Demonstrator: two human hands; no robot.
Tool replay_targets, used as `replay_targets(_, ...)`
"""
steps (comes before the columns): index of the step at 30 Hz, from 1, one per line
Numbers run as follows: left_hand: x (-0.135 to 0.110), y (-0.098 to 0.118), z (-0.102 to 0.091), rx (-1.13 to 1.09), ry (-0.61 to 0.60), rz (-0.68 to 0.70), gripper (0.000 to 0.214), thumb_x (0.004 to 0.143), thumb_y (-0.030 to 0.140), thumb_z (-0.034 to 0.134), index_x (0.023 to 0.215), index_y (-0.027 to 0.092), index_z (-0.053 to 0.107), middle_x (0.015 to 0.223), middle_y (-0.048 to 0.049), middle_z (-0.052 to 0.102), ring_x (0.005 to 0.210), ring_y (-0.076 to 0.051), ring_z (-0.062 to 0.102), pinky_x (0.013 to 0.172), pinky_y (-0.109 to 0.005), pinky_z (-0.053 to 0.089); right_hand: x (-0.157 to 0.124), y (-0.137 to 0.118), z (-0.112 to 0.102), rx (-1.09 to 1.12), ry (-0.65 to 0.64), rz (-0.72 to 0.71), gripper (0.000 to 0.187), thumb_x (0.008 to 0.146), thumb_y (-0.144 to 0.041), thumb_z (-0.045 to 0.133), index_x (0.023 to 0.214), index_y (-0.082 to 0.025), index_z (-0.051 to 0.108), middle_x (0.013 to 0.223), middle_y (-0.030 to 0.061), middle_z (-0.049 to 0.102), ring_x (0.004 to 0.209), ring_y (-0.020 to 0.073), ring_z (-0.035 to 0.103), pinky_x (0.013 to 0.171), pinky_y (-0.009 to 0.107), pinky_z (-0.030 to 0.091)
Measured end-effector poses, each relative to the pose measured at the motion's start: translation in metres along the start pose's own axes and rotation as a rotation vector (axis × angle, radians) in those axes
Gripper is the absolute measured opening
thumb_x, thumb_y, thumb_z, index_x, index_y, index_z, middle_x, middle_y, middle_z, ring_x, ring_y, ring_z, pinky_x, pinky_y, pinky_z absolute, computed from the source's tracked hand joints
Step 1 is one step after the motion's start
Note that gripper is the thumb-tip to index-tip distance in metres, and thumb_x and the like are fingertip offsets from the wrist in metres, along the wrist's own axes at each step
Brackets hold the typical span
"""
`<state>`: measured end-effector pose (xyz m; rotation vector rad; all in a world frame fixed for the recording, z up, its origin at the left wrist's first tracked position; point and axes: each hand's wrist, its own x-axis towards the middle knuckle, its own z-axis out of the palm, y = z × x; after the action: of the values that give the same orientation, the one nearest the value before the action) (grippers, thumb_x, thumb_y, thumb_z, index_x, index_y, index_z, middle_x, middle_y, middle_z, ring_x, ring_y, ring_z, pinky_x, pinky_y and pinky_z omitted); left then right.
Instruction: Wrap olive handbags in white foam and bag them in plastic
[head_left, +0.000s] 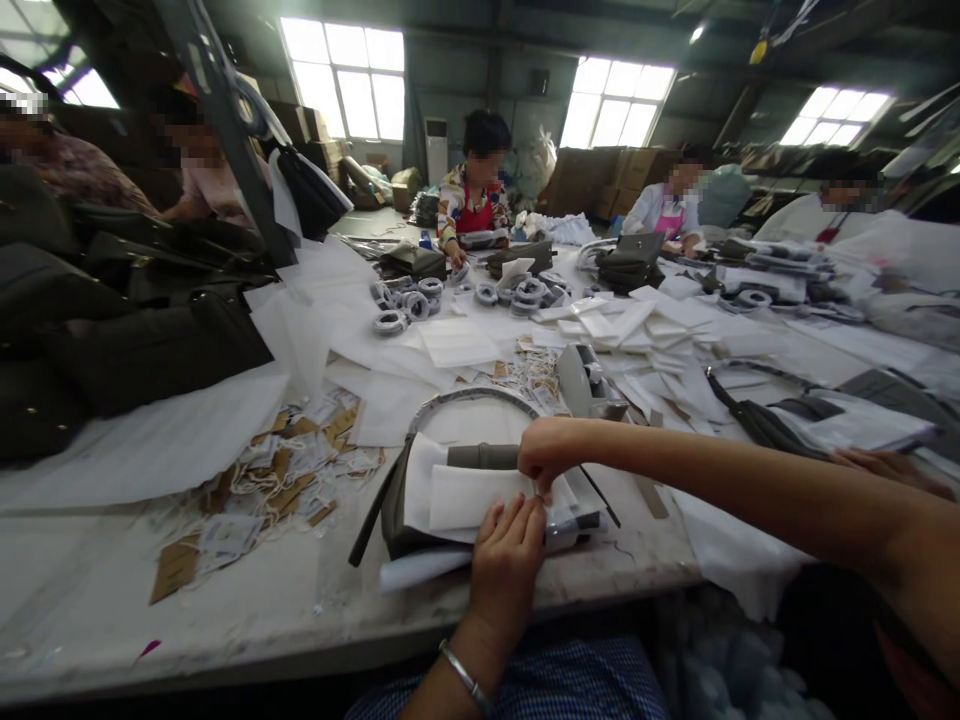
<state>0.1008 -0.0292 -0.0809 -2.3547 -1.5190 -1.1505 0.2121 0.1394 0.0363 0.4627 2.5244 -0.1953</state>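
A dark olive handbag (pixel 394 510) lies in front of me at the table's front edge, with its wrapped handle (pixel 480 392) arching away from me. White foam sheets (pixel 461 497) cover much of its upper face. My left hand (pixel 510 540), a silver bangle at its wrist, lies on the foam with fingers stretched out. Just beyond those fingertips, my right hand (pixel 544 455) is closed in a pinch over the bag's right part; what its fingers hold is hidden. Clear plastic shows beside the fingers. Under the bag's near edge sticks out a white foam roll (pixel 424 568).
A tape dispenser (pixel 585 382) stands behind the bag. Tags with strings (pixel 292 460) are heaped at left, near stacked dark bags (pixel 150 340). Foam sheets (pixel 630 325) and wrapped rings (pixel 409 302) lie farther back. Another person's hand (pixel 896 468) is at right; several co-workers sit around the table.
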Motion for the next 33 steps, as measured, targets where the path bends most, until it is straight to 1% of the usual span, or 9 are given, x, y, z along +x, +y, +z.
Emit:
replay_targets(8,-0.002,0.000,0.001,-0.027,-0.015,-0.014,0.031,0.092,0.013,0.057,0.123,0.019,0.057,0.124,-0.0015,0.071,0.115,-0.024,0.066,0.096,-0.045,0.055,0.013,0.046,0.003,0.147,0.198,0.165,0.028,0.067,-0.049,0.083,0.075,-0.023,0.075,0.068,-0.0006,0.071,0.063,0.0173,0.061,0.056,0.025,0.033)
replay_targets(11,-0.002,0.000,0.002,-0.016,-0.007,-0.008,0.033,0.092,0.014,0.056,0.125,0.020,0.057,0.125,-0.0007,0.071,0.115,-0.023,0.066,0.096,-0.044,0.055,0.001,0.051,0.009,0.222,0.349,0.250,0.029,0.079,-0.045,0.075,0.096,-0.021,0.076,0.089,0.0060,0.075,0.079,0.0229,0.067,0.066,0.028,0.043)
replay_targets(13,-0.002,0.000,0.003,-0.005,0.008,0.001,0.030,0.094,0.015,0.053,0.124,0.020,0.057,0.125,-0.0005,0.071,0.115,-0.022,0.066,0.096,-0.042,0.055,-0.012,0.045,0.021,0.283,0.433,0.260,0.049,0.084,-0.046,0.070,0.125,-0.021,0.067,0.115,0.0098,0.072,0.098,0.0250,0.067,0.080,0.030,0.048)
replay_targets(15,-0.003,0.000,0.004,0.005,0.040,0.014,0.027,0.096,0.016,0.051,0.122,0.020,0.058,0.124,-0.0004,0.071,0.115,-0.021,0.067,0.097,-0.041,0.054,-0.024,0.033,0.039,0.389,0.453,0.208,0.081,0.079,-0.054,0.073,0.148,-0.022,0.045,0.139,0.0119,0.059,0.120,0.0276,0.059,0.098,0.033,0.045)
replay_targets(17,-0.003,-0.001,0.005,0.017,0.062,0.024,0.027,0.098,0.017,0.049,0.122,0.021,0.059,0.123,-0.0007,0.072,0.114,-0.020,0.067,0.099,-0.039,0.052,-0.032,0.022,0.060,0.505,0.434,0.159,0.105,0.070,-0.060,0.078,0.156,-0.022,0.030,0.152,0.0141,0.045,0.137,0.0322,0.043,0.111,0.040,0.036)
replay_targets(18,-0.004,-0.001,0.005,0.021,0.063,0.025,0.026,0.098,0.017,0.049,0.122,0.021,0.059,0.123,-0.0011,0.072,0.114,-0.020,0.067,0.100,-0.039,0.051,-0.033,0.018,0.069,0.554,0.432,0.150,0.110,0.068,-0.061,0.079,0.156,-0.021,0.028,0.153,0.0155,0.041,0.141,0.0338,0.036,0.115,0.043,0.031)
replay_targets(21,-0.005,-0.001,0.004,0.021,0.029,0.014,0.025,0.098,0.016,0.049,0.119,0.021,0.061,0.124,-0.0033,0.071,0.117,-0.020,0.065,0.104,-0.039,0.049,-0.031,0.014,0.085,0.613,0.475,0.153,0.104,0.071,-0.058,0.079,0.154,-0.018,0.033,0.149,0.0175,0.044,0.142,0.0337,0.034,0.116,0.047,0.028)
replay_targets(27,-0.004,-0.001,-0.001,0.001,-0.053,-0.007,0.026,0.095,0.017,0.053,0.120,0.020,0.060,0.127,-0.0062,0.069,0.121,-0.022,0.063,0.105,-0.041,0.048,-0.035,0.007,0.080,0.633,0.593,0.109,0.075,0.085,-0.041,0.071,0.150,-0.019,0.042,0.144,0.0148,0.051,0.137,0.0288,0.041,0.116,0.046,0.030)
replay_targets(33,-0.004,0.000,0.000,0.003,-0.026,0.000,0.023,0.097,0.020,0.052,0.119,0.021,0.060,0.125,-0.0048,0.071,0.120,-0.021,0.064,0.106,-0.039,0.047,-0.050,-0.045,0.104,0.573,0.717,0.341,0.092,0.082,-0.059,0.070,0.156,-0.024,0.029,0.160,0.0142,0.031,0.149,0.0358,0.019,0.119,0.059,0.016)
